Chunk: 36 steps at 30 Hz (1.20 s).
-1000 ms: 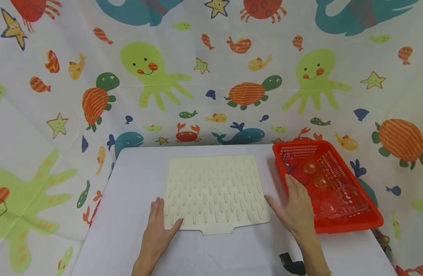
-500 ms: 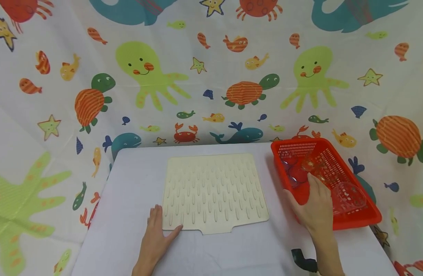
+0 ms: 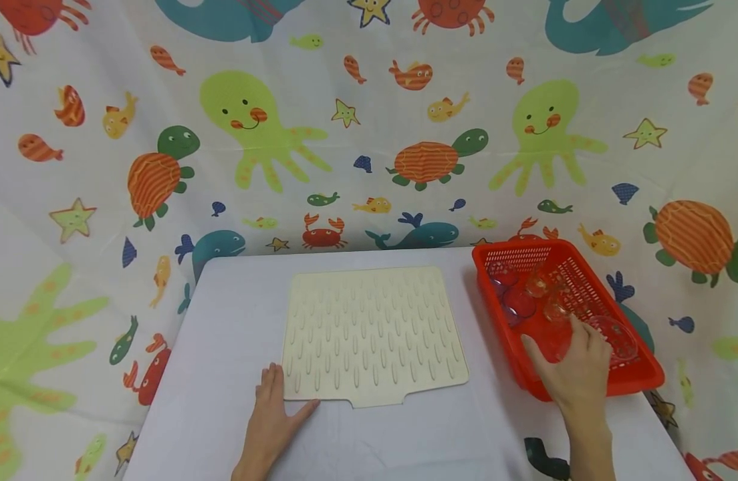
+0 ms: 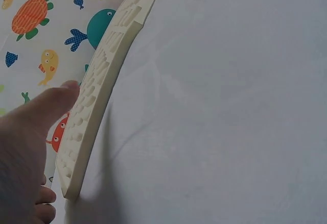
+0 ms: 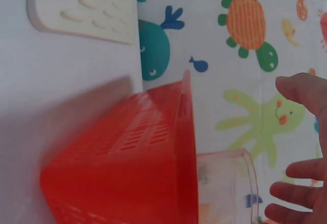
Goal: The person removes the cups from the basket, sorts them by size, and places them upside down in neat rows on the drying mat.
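A cream board [image 3: 375, 334] with rows of raised oval ridges and a front tab lies flat on the white table. My left hand [image 3: 267, 421] rests at its front-left corner, fingers along the left edge and thumb by the front edge. In the left wrist view the thumb [image 4: 51, 101] lies beside the ridged board [image 4: 94, 91]. My right hand [image 3: 576, 367] hovers over the red basket [image 3: 495, 294], fingers spread and holding nothing. Inside are clear plastic cups [image 3: 618, 337] and some purple-rimmed and yellowish clear pieces, partly hidden. In the right wrist view a clear cup [image 5: 225, 183] rises above the rim.
A black curved piece [image 3: 543, 459] shows beside my right wrist. The white tabletop [image 3: 242, 294] runs around the board. Behind it hangs a cloth [image 3: 369, 220] printed with sea animals. The basket stands near the table's right edge.
My right hand has moved from the board's right edge, rightward to over the basket. My left hand has stayed at the board's front-left corner. The board and basket keep their places.
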{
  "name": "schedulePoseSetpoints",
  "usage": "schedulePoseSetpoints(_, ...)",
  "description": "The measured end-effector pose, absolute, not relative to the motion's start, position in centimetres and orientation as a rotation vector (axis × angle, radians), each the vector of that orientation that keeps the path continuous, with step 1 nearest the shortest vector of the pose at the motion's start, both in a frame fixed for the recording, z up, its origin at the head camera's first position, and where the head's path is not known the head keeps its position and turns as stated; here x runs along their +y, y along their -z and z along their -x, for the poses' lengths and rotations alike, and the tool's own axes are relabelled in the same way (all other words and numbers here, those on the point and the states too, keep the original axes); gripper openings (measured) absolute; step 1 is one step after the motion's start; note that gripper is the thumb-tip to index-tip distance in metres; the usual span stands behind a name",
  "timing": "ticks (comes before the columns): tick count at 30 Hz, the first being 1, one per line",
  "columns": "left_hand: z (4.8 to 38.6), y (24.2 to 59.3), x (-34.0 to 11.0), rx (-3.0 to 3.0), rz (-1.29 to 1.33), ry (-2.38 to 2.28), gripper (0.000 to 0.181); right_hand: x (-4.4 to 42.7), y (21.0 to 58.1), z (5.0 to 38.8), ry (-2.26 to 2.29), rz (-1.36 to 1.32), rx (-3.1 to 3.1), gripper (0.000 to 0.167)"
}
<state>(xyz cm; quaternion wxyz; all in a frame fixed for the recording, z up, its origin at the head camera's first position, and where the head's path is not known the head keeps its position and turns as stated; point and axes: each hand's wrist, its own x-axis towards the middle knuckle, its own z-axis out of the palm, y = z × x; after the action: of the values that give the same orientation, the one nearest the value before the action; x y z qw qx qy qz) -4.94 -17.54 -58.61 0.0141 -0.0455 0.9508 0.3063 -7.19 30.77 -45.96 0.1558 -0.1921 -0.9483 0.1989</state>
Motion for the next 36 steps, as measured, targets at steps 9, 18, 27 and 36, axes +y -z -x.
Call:
schedulePoseSetpoints(9,4.8,59.0,-17.5,2.937,0.17,-0.889,0.115,31.7,46.5,6.6,-0.614,0.668,-2.728,0.101)
schedulePoseSetpoints(18,4.7,59.4,-17.6,2.957,0.144,-0.859,0.107,32.2,47.1,6.2,-0.647,0.8,-2.756,0.105)
schedulePoseSetpoints(27,4.6,59.8,-17.7,2.989,0.137,-0.827,0.1,32.1,47.3,6.3,-0.728,0.867,-2.741,0.104)
schedulePoseSetpoints(36,4.5,59.3,-17.6,2.939,0.169,-0.822,0.098,32.1,47.5,6.5,-0.785,0.892,-2.709,0.102)
